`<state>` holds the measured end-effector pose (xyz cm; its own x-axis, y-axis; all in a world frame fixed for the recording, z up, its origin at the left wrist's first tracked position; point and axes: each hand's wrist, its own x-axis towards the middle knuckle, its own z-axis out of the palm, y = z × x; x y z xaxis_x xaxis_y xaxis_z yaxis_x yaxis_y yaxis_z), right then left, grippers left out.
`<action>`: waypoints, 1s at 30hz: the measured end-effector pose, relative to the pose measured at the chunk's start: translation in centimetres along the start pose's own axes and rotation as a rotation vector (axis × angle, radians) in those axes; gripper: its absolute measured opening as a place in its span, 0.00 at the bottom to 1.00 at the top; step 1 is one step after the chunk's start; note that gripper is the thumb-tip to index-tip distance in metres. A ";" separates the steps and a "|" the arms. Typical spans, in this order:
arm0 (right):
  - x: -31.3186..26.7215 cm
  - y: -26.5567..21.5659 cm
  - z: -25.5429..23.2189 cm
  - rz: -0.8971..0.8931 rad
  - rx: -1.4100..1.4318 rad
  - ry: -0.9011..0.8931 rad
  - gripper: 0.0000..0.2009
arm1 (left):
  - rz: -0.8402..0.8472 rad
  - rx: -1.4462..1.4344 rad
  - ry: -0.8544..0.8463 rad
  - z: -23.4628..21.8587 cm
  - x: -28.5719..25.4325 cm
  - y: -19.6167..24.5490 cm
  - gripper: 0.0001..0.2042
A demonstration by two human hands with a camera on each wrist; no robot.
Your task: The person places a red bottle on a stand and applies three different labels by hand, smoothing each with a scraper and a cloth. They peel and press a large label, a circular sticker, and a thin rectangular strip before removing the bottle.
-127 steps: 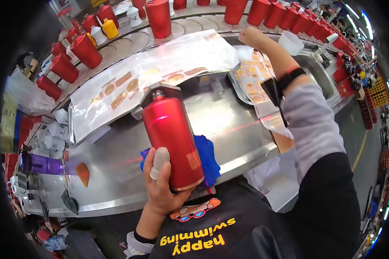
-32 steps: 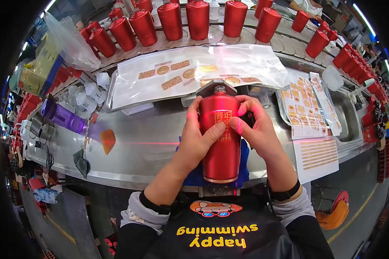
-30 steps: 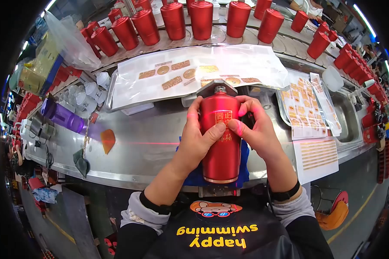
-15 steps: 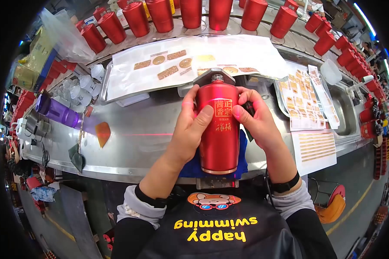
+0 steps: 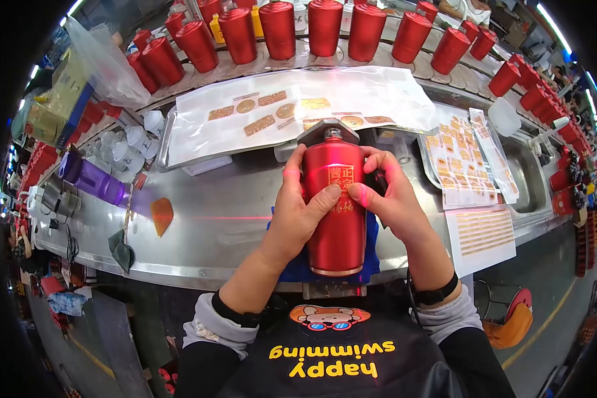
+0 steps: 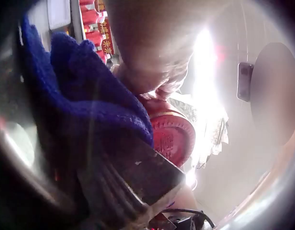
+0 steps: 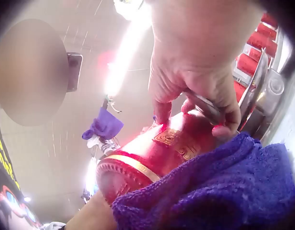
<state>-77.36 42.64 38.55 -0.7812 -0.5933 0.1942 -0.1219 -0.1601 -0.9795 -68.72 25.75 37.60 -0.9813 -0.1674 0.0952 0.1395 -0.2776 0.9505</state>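
Observation:
A red bottle (image 5: pixel 337 242) lies in front of the body with its base toward the person, neck against a metal bracket (image 5: pixel 312 136). Gold lettering (image 5: pixel 341 174) marks its upper face. My left hand (image 5: pixel 292 212) grips the bottle's left side, thumb across the lettering. From the other side my right hand (image 5: pixel 401 205) rests on it, thumb tip pressing beside the left thumb. A small dark flat tool (image 7: pixel 207 108) sits between the right hand's curled fingers in the right wrist view. A blue cloth (image 7: pixel 224 187) lies under the bottle; its embossed base (image 6: pixel 174 139) shows in the left wrist view.
Beyond the bottle a tray bears a white sheet (image 5: pixel 371 99) of gold decals. More decal sheets (image 5: pixel 461 156) lie at right, near a sink (image 5: pixel 527 179). Red bottles (image 5: pixel 277 33) line a conveyor behind. A purple bottle (image 5: pixel 93 179) and an orange-brown scraper (image 5: pixel 161 215) are at left.
Earlier the left hand alone held the bottle tilted, while the right reached toward the decal sheets. Both hands now hold it, gold lettering showing. Since half a second ago the thumbs have closed together over the lettering.

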 end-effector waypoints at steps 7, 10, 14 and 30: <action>-0.2 0.1 -0.2 -0.017 -0.041 -0.010 0.21 | -0.007 0.013 -0.015 -0.1 -0.1 -0.1 0.42; -0.2 0.2 -0.2 -0.022 -0.037 -0.010 0.20 | 0.006 0.060 -0.024 -0.1 -0.1 0.0 0.41; 0.0 0.8 -0.1 0.014 -0.075 0.036 0.20 | 0.058 0.007 0.008 0.0 -0.2 -0.2 0.40; 0.0 0.9 0.1 0.009 -0.105 0.037 0.21 | 0.027 -0.016 -0.003 0.1 -0.1 -0.4 0.46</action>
<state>-77.42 42.39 37.68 -0.8044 -0.5646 0.1849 -0.1766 -0.0699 -0.9818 -68.67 26.01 37.20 -0.9775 -0.1724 0.1218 0.1682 -0.2878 0.9428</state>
